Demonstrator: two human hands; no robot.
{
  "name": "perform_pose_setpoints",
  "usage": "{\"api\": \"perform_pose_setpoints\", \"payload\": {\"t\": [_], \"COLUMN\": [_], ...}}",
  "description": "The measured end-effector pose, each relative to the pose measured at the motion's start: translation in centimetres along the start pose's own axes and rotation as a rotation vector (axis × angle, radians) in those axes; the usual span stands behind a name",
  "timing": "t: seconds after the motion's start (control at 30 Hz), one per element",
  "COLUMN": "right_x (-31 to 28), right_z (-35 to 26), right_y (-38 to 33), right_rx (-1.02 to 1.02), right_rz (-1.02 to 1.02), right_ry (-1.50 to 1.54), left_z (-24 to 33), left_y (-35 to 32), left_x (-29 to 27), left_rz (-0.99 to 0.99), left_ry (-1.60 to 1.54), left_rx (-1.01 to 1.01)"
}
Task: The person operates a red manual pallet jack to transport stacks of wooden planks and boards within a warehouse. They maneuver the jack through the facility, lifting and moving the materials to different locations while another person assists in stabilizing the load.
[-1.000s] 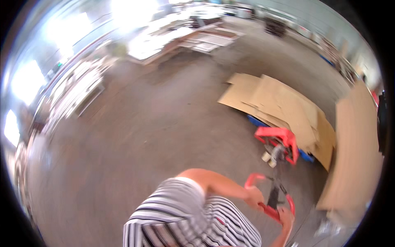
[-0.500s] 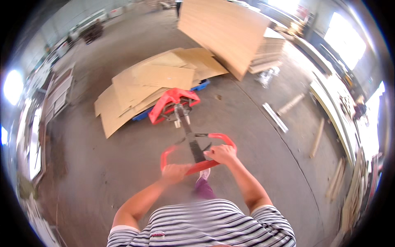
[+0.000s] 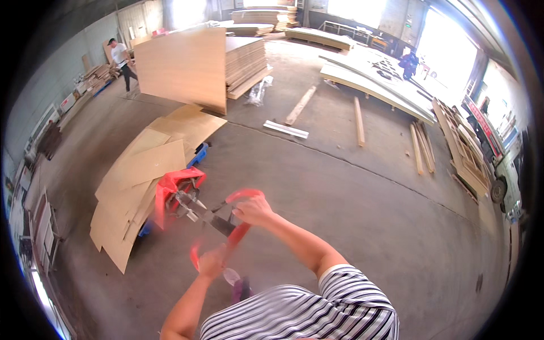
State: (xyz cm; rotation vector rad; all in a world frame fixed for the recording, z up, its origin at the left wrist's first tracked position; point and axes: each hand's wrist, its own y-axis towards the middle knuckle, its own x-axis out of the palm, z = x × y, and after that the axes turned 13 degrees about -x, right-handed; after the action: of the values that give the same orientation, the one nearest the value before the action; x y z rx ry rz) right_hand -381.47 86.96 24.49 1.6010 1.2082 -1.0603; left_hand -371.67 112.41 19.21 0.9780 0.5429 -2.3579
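Several brown sheets (image 3: 153, 156) are already stacked on a blue pallet (image 3: 199, 154), at whose near side a red pallet jack (image 3: 180, 180) is set; whether it is raised cannot be told. The red handle (image 3: 238, 233) is gripped by the left hand (image 3: 212, 262) and right hand (image 3: 253, 211), fingers curled round.

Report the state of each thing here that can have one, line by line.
Left hand: closed on the red handle, blurred
Right hand: closed on the red handle
Pallet jack: forks not visible
Blue pallet: mostly covered
Brown sheets: piled askew, overlapping
Large board: standing on edge
Clear plastic: crumpled
Wooden beams: lying flat
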Motion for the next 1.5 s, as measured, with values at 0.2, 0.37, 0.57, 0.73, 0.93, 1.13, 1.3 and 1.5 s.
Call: {"api": "perform_pose_setpoints", "payload": {"t": [0.2,0.37,0.57,0.73,0.93,1.13,1.3,1.5], "right_x": [-1.5,-4.3,-6.7,-13.2,-18.7,-17.4,-15.7,-18.2], "right_z": [3.3,1.0,-2.7,-11.3,-16.9,-17.0,-15.5,-14.3], "right_y": [-12.9,-23.1,-38.2,-50.9,-64.6,-79.7,-90.1,-102.3], "right_rx": [-0.119,-0.065,-0.064,0.025,0.039,0.236,0.269,0.255], "right_rz": [0.169,0.041,0.241,-0.21,-0.58,-0.452,-0.466,-0.408], "right_ry": [-0.056,-0.13,-0.128,-0.152,-0.168,0.058,0.095,0.002], "left_z": [6.9,10.6,18.5,21.6,28.3,34.6,39.4,46.8], "left_y": [-4.9,-13.6,-28.0,-41.6,-56.6,-70.6,-78.3,-86.3], "left_x": [9.6,13.9,16.1,18.9,23.7,30.9,37.6,44.8], "left_rz": [-0.041,-0.122,-0.293,-0.257,-0.139,-0.267,-0.242,-0.282], "left_ry": [-0.08,-0.156,-0.198,-0.12,0.079,-0.039,0.06,-0.036], "left_rx": [-0.032,0.013,-0.055,-0.019,0.135,-0.069,-0.012,0.018]}}
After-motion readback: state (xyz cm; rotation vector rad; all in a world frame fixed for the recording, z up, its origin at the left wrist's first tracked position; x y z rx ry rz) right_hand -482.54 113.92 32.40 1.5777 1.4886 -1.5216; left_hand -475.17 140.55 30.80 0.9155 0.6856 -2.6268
